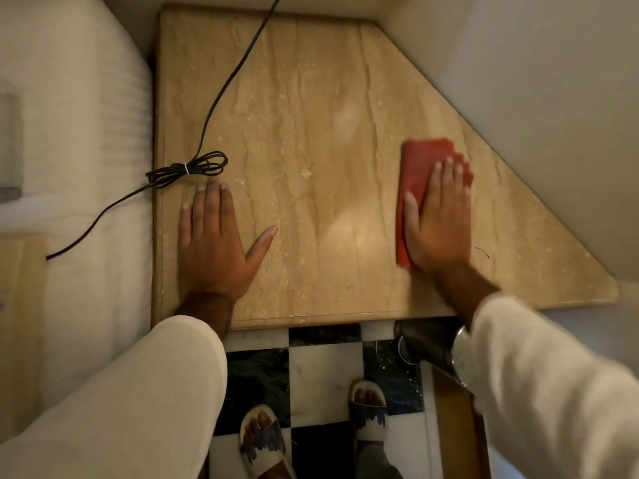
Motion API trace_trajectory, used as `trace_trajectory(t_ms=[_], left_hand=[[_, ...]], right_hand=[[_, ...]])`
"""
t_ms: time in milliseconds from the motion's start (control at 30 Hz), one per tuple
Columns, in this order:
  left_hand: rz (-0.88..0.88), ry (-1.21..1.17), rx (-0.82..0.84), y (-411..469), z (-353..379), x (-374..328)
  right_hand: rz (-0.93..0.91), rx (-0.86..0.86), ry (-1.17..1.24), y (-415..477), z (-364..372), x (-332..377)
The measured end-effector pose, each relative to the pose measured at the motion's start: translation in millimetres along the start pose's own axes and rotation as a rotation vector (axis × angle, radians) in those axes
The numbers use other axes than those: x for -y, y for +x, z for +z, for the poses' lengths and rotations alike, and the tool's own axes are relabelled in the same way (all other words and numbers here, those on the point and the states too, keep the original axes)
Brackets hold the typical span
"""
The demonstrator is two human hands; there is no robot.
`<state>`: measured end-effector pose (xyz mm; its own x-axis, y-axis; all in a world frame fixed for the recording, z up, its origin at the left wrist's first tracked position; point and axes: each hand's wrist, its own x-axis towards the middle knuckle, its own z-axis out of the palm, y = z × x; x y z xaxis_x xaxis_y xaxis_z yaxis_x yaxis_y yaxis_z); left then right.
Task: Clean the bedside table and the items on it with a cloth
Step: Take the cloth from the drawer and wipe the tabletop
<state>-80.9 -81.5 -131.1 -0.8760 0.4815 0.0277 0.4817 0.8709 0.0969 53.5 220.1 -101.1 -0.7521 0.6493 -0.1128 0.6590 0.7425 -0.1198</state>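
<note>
The bedside table [311, 115] has a beige marble top with a slanted right edge. A folded red cloth [420, 167] lies flat on its right side. My right hand [439, 219] presses palm-down on the cloth, fingers together, covering its near half. My left hand [214, 243] rests flat on the bare table top near the left front corner, fingers spread, holding nothing. A black cable [221, 95] runs from the far edge across the table to a tied bundle [190, 169] just beyond my left fingertips.
A white bed [79, 140] borders the table on the left, and the cable trails over it. White walls close in behind and to the right. Below the front edge are a black-and-white checkered floor [321, 375], my sandalled feet, and a dark object [425, 340].
</note>
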Motion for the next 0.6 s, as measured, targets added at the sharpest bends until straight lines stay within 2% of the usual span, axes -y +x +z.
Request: trace_trajectory(t_ms=[67, 133, 333, 400, 600], left_hand=[[0.004, 0.0, -0.001, 0.0, 1.7, -0.4], [-0.003, -0.002, -0.003, -0.9, 2.7, 0.6], [-0.003, -0.01, 0.014, -0.9, -3.1, -1.6], [-0.005, -0.011, 0.019, -0.3, -3.4, -2.1], [0.004, 0.003, 0.023, -0.3, -2.4, -1.3]], right_hand=[[-0.028, 0.001, -0.002, 52.7, -5.4, 17.8], [-0.026, 0.012, 0.011, 66.1, -5.9, 25.7], [-0.05, 0.056, 0.032, -84.0, 1.5, -11.2], [-0.056, 0.065, 0.02, -95.1, 2.3, -16.7], [-0.026, 0.009, 0.051, 48.5, -7.8, 16.0]])
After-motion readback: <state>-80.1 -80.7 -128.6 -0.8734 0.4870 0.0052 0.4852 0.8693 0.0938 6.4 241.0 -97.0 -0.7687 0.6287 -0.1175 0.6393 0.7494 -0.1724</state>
